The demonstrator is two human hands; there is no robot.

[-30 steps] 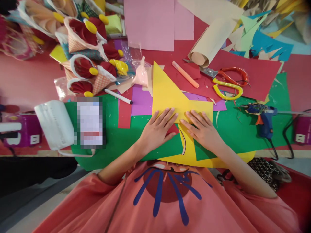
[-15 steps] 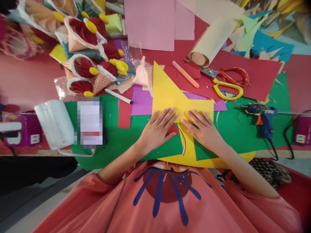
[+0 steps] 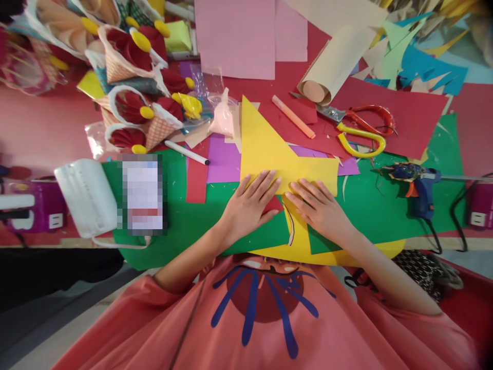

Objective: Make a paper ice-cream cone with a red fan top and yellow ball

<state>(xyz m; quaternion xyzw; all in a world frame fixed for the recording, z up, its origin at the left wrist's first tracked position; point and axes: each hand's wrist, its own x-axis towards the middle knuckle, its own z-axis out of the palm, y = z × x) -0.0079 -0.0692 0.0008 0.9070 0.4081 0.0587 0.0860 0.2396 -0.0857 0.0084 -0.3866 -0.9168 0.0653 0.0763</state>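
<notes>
A yellow sheet of paper (image 3: pixel 265 141), with a tall point at its upper left and a lower arm to the right, lies in front of me. My left hand (image 3: pixel 250 203) rests flat on its lower left edge, fingers stretched out. On the lower right part lies my right hand (image 3: pixel 318 205), also flat with fingers apart. Beneath the sheet are a green board (image 3: pixel 208 226), purple paper (image 3: pixel 223 164) and a red scrap. More yellow paper (image 3: pixel 298 226) shows below, between my wrists.
Scissors (image 3: pixel 362 128), an orange highlighter (image 3: pixel 293 117) and a beige paper roll (image 3: pixel 335 67) lie beyond the sheet. A blue glue gun (image 3: pixel 421 187) is at right. At left are a phone (image 3: pixel 145 195), a white power bank (image 3: pixel 87 198), a pen (image 3: pixel 187 152) and several paper cones (image 3: pixel 165 123).
My right hand has slid very slightly to the left on the yellow paper. The left hand stays in place, and the paper lies nearly as before.
</notes>
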